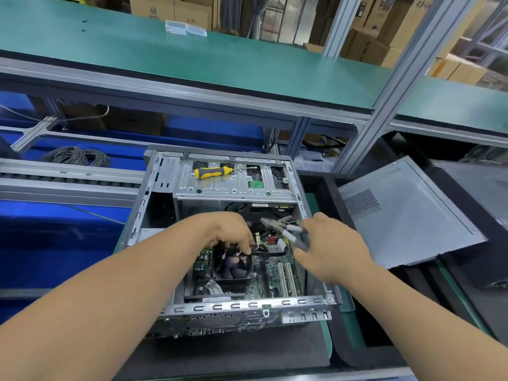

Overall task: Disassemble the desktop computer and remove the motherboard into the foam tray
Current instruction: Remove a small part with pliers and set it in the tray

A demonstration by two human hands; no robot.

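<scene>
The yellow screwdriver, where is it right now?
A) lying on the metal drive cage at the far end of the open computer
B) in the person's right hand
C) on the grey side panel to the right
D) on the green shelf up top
A: the yellow-and-black screwdriver lies flat on the metal drive cage at the far end of the open case, and neither hand touches it.

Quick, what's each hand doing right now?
Left hand: pinching a black cable bundle over the motherboard.
Right hand: gripping pliers.
</scene>
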